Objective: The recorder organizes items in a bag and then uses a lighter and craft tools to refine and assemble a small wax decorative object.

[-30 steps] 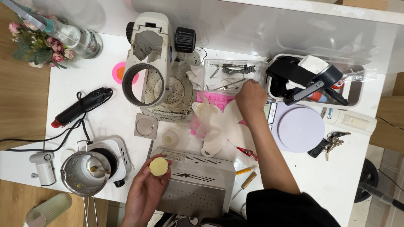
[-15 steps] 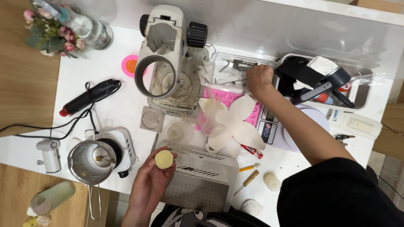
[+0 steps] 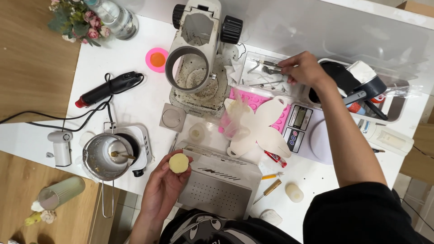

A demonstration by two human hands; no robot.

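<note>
- Head view: a small yellow disc (image 3: 179, 163) is held up in the fingers of the left hand (image 3: 165, 183), just above the near edge of the white surface (image 3: 131, 99).
- The disc is pinched at its sides, flat face up, beside a grey metal box (image 3: 220, 180).
- The right hand (image 3: 304, 70) is stretched far over the surface to a clear tray (image 3: 255, 72) of thin metal tools (image 3: 266, 70).
- Its fingers are bent down on the tools; whether one is gripped cannot be told.
- A microscope (image 3: 199, 49) is seen left of the tray.
- A pink mould (image 3: 257, 101) and white paper shapes (image 3: 260, 129) lie between the hands.
- A scale (image 3: 300, 126) sits under the right arm.
- A small pot (image 3: 106, 156) is set on a white heater (image 3: 140, 147), left of the disc.
</note>
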